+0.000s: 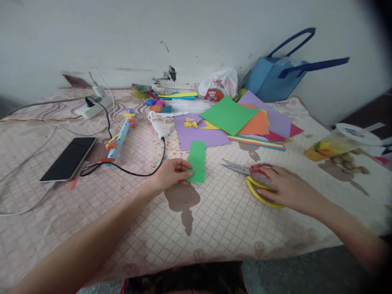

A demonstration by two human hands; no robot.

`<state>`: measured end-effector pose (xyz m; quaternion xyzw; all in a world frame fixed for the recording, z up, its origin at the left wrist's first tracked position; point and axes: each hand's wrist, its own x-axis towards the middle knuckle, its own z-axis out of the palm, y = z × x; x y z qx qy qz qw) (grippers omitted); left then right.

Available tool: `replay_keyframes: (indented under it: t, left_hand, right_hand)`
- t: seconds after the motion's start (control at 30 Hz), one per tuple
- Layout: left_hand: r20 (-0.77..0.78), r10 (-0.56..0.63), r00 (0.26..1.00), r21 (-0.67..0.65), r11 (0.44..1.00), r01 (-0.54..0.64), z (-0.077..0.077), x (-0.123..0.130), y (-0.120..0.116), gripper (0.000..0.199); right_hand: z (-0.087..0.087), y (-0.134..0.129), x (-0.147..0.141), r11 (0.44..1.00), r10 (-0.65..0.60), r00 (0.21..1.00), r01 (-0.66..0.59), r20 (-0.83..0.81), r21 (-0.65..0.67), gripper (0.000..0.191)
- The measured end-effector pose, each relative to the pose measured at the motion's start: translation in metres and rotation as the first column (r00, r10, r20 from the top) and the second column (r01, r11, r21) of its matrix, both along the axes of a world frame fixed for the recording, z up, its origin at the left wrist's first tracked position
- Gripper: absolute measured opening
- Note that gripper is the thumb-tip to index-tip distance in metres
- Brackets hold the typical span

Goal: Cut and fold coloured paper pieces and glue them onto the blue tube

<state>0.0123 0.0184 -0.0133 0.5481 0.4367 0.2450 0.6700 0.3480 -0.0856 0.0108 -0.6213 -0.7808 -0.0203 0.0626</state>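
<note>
My left hand [174, 173] pinches the lower left edge of a narrow green paper strip [197, 160], which is held just over the tablecloth. To the right, my right hand [283, 185] has its fingers on the handles of a pair of scissors [245, 168], one handle red and the other yellow. The scissor blades point left toward the green strip and stand slightly apart. Behind the strip lies a purple paper sheet [199, 132] with small yellow paper scraps [190, 123] on it.
Coloured paper sheets [232, 115] pile up at the back. A white glue gun [157, 125] trails a black cord toward a phone [70, 159]. A decorated blue strip [120, 141] lies left. A drink cup [332, 143] tilts at right, near a blue bag [269, 79].
</note>
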Motion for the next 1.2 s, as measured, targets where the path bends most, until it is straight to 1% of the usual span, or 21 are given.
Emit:
replay_keyframes:
  t: [0.07,0.1,0.13,0.17,0.2,0.23,0.27,0.3,0.33,0.37,0.4,0.43,0.5,0.57,0.63,0.77,1.0,1.2]
  left_hand:
    - [0.004,0.006,1.000,0.012,1.000,-0.006,0.000,0.001,-0.002,0.024]
    - [0.012,0.006,1.000,0.019,1.000,-0.006,0.000,0.001,-0.003,0.026]
    - [0.021,0.004,1.000,0.027,1.000,-0.005,0.001,0.002,-0.004,0.027]
    - [0.031,0.002,1.000,0.035,0.999,-0.003,0.001,0.003,-0.006,0.028]
    - [0.039,0.001,0.999,0.044,0.999,-0.003,0.002,0.003,-0.007,0.029]
    - [0.044,0.002,0.999,0.052,0.999,-0.004,0.003,0.004,-0.008,0.029]
    - [0.045,0.004,0.999,0.060,0.998,-0.006,0.004,0.004,-0.010,0.029]
    - [0.043,0.005,0.999,0.068,0.998,-0.008,0.005,0.005,-0.011,0.029]
    - [0.038,0.005,0.999,0.074,0.997,-0.008,0.005,0.005,-0.012,0.030]
    - [0.030,0.002,1.000,0.079,0.997,-0.004,0.006,0.005,-0.013,0.030]
    - [0.020,-0.003,1.000,0.085,0.996,0.001,0.007,0.005,-0.014,0.030]
    - [0.009,-0.008,1.000,0.093,0.996,0.007,0.008,0.006,-0.015,0.030]
    - [-0.006,-0.012,1.000,0.121,0.993,0.012,0.008,0.005,-0.017,0.031]
    - [-0.006,-0.014,1.000,0.154,0.988,0.015,0.008,0.005,-0.018,0.034]
    - [0.002,-0.016,1.000,0.171,0.985,0.016,0.007,0.005,-0.018,0.039]
    - [0.008,-0.009,1.000,0.160,0.987,0.007,0.006,0.004,-0.019,0.047]
    - [0.011,-0.006,1.000,0.200,0.980,0.004,0.006,0.005,-0.020,0.047]
    - [0.018,-0.013,1.000,0.184,0.983,0.009,0.006,0.004,-0.021,0.047]
  right_hand:
    - [0.010,-0.002,-0.015,0.998,-0.069,0.994,0.070,-0.088,0.004,0.038]
    - [0.013,-0.003,-0.027,0.993,-0.113,0.969,0.118,-0.220,0.012,0.034]
    - [0.015,-0.004,-0.041,0.989,-0.148,0.911,0.134,-0.385,-0.063,0.030]
    - [0.015,-0.003,-0.056,0.977,-0.196,0.814,0.113,-0.546,-0.182,0.028]
    - [0.013,-0.002,-0.072,0.947,-0.251,0.699,0.033,-0.669,-0.320,0.028]
    - [0.009,-0.001,-0.087,0.886,-0.325,0.588,-0.086,-0.741,-0.456,0.030]
    - [0.004,0.002,-0.101,0.824,-0.410,0.468,-0.178,-0.783,-0.538,0.032]
    - [-0.001,0.005,-0.112,0.794,-0.476,0.343,-0.227,-0.809,-0.564,0.033]
    - [-0.006,0.009,-0.122,0.772,-0.525,0.239,-0.269,-0.817,-0.575,0.034]
    - [-0.010,0.013,-0.130,0.754,-0.564,0.164,-0.299,-0.810,-0.585,0.035]
    - [-0.013,0.016,-0.136,0.747,-0.589,0.105,-0.307,-0.801,-0.590,0.036]
    - [-0.015,0.019,-0.140,0.744,-0.605,0.066,-0.310,-0.794,-0.592,0.036]
    - [-0.016,0.023,-0.145,0.754,-0.609,0.023,-0.294,-0.793,-0.587,0.035]
    - [-0.017,0.024,-0.149,0.774,-0.593,0.011,-0.267,-0.805,-0.574,0.033]
    - [-0.017,0.024,-0.151,0.791,-0.577,0.014,-0.238,-0.816,-0.563,0.032]
    - [-0.017,0.022,-0.154,0.805,-0.563,0.021,-0.212,-0.826,-0.554,0.031]
    - [-0.016,0.022,-0.154,0.806,-0.562,0.012,-0.217,-0.827,-0.551,0.031]
    - [-0.017,0.021,-0.154,0.819,-0.545,0.015,-0.204,-0.838,-0.537,0.033]
